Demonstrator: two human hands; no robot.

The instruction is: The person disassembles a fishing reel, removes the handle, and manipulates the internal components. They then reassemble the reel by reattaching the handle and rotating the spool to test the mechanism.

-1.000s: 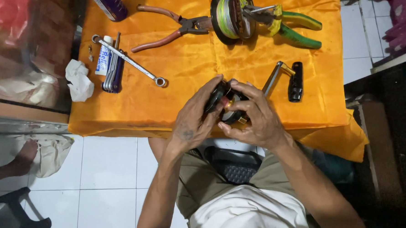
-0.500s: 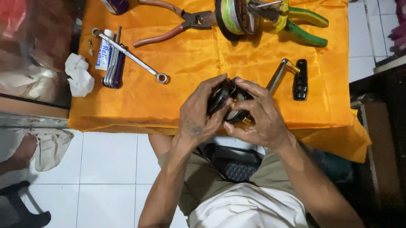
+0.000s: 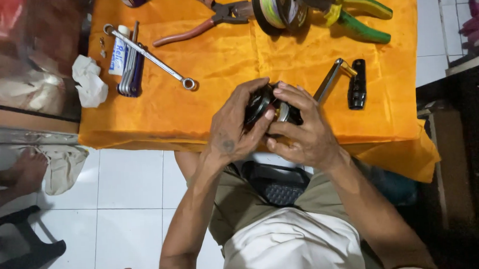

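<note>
Two hands meet at the centre of the frame around a small black reel body (image 3: 270, 109), held just above the near edge of the counter (image 3: 220, 60) draped in orange cloth. The left hand (image 3: 234, 132) cups it from the side, fingers wrapped tight to steady it, while the right hand (image 3: 304, 131) pinches its front, perhaps turning a part, though the fingers hide the contact. Just right of them lies a metal crank handle (image 3: 342, 79). Further up sit a line spool (image 3: 279, 6), green pliers (image 3: 363, 19), red pliers (image 3: 202, 23) and a wrench (image 3: 150, 56), spread within easy reach.
</note>
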